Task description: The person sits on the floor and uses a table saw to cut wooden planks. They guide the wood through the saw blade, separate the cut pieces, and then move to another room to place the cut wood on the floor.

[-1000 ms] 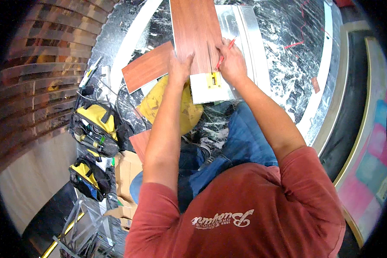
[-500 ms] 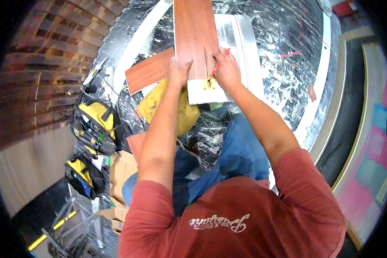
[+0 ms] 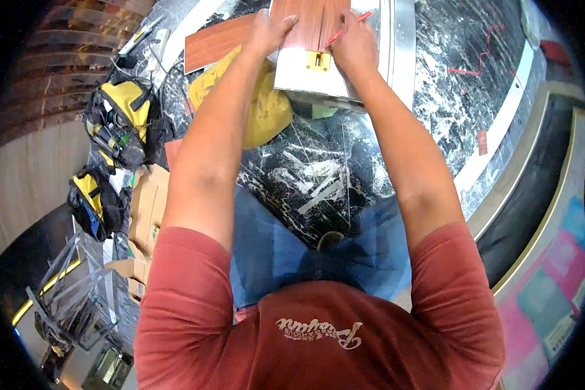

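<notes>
- A long, flat, red-brown board with wood lines point(image 3: 299, 29) is laid on a flat, shiny, silver metal plate point(image 3: 291, 77), at the top of the view; its far end is cut off by the edge.
- A thin dark line is seen in the board, running toward a small yellow piece with a slot point(image 3: 318, 61) set in the plate. It cannot be told if it is a cut or a mark.
- The board's left edge is touched by the left hand point(image 3: 270, 34). Its thumb is spread from the fingers; whether the edge is pinched cannot be told.
- A thin red stick, like a pencil point(image 3: 350, 28), is pinched in the right hand point(image 3: 355, 47), which is rested at the board's right side.
- The step in hand seems to be lining up the board with the slot. For the next move, a flat board, steady hands and fingers kept away from the slot seem to be needed.
- To the left, a shorter red-brown board point(image 3: 216, 43) is seen, near a scuffed yellow plastic thing point(image 3: 271, 110).
</notes>
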Motion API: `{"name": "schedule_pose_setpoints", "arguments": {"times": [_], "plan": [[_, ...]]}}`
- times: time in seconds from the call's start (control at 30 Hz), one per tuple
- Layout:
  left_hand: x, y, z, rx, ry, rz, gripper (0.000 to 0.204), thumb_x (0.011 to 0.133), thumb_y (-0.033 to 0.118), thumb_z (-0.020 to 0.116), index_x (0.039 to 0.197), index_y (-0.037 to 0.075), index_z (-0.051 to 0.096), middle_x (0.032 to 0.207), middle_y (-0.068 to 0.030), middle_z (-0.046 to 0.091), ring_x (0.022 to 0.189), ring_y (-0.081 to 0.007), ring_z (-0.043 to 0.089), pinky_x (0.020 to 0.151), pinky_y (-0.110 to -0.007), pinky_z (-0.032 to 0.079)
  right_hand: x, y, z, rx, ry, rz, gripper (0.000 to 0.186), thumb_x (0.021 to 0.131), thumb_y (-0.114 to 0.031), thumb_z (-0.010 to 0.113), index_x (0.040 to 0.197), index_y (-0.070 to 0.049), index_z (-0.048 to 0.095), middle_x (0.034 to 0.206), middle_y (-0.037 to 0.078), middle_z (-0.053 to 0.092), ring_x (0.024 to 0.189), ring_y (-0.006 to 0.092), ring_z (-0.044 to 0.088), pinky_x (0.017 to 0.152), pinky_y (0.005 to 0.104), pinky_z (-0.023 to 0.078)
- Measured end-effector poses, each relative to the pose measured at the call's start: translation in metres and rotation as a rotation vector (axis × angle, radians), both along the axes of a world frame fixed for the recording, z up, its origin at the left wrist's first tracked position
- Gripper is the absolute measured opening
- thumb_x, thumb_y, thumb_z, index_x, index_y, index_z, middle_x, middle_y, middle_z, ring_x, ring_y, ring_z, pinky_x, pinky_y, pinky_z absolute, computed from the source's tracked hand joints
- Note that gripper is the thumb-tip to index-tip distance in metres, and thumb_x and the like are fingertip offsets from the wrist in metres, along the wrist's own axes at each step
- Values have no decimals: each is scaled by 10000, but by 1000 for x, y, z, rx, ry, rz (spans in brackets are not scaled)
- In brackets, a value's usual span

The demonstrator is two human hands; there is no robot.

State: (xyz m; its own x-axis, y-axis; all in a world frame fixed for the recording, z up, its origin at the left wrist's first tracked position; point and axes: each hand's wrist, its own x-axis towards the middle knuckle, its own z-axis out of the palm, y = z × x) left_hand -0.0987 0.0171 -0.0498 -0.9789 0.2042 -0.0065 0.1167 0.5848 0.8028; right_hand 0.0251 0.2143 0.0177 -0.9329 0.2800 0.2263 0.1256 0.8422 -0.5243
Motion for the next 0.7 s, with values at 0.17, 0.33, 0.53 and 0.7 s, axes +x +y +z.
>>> {"name": "schedule_pose_setpoints", "arguments": {"times": [0.17, 0.33, 0.53, 0.7], "plan": [[6, 2, 9, 104, -19, 3, 637, 887, 418, 814, 1161, -122, 619, 1083, -273, 730, 934, -324, 740, 791, -430, 592, -3, -1, 13, 3, -76, 8, 581, 774, -79, 781, 1323, -39, 595, 1194, 255, 673, 1133, 447, 618, 955, 500, 522], [21, 11, 31, 88, 36, 7, 571, 892, 375, 810, 1162, -94, 627, 1083, -226, 736, 984, -292, 720, 878, -423, 572, -1, -2, 25, -30, -128, -38, 576, 795, -49, 754, 1345, -31, 583, 1333, 233, 634, 1199, 440, 593, 1012, 485, 503], [20, 13, 29, 176, -27, -16, 589, 923, 313, 775, 1302, -81, 555, 1173, -235, 711, 1052, -301, 708, 915, -407, 555, -5, 0, 4, 9, -20, -44, 534, 839, -20, 677, 1365, -46, 588, 1406, 223, 601, 1272, 414, 565, 1085, 464, 462], [25, 11, 40, 258, -68, -18, 570, 911, 281, 775, 1306, -68, 559, 1172, -239, 708, 1070, -326, 704, 931, -417, 548, -7, -4, 8, 24, -101, -62, 531, 830, -8, 672, 1354, -43, 594, 1392, 219, 611, 1260, 406, 572, 1075, 460, 471]]}}
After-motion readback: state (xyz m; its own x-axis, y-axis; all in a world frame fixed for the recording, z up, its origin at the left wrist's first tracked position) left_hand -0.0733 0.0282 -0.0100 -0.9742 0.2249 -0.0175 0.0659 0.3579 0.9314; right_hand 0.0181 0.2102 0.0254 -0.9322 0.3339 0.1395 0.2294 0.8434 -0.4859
